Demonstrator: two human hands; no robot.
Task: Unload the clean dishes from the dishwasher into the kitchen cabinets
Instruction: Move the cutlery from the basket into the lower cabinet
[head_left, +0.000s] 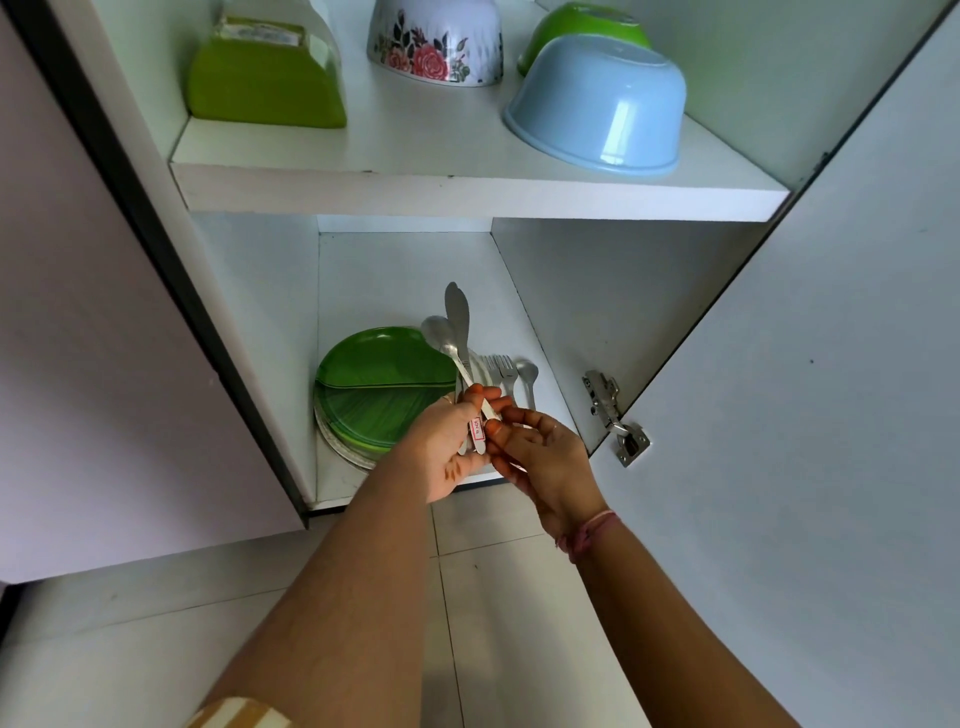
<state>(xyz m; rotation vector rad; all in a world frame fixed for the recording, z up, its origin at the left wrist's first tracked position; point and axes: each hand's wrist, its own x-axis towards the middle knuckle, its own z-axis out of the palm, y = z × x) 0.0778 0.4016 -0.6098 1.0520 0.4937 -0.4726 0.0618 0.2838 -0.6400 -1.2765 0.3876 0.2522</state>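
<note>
1. Cutlery bundle (457, 338), a knife and spoons, stands nearly upright in the head view, handles down in the left hand (451, 451), whose fingers curl round them in front of the lower cabinet shelf (395, 275).
2. Right hand (540, 457) sits just beside the left, its fingertips (496, 423) pinching one labelled handle (478, 434); that piece's long axis runs up and away from the fingers.
3. Forks (501, 366) and another spoon (529, 376) already lie on the shelf, just beyond the right hand, beside the green plates (374, 384).
4. Judgement: the right hand is nearer the forks and would lay the piece there.
</note>
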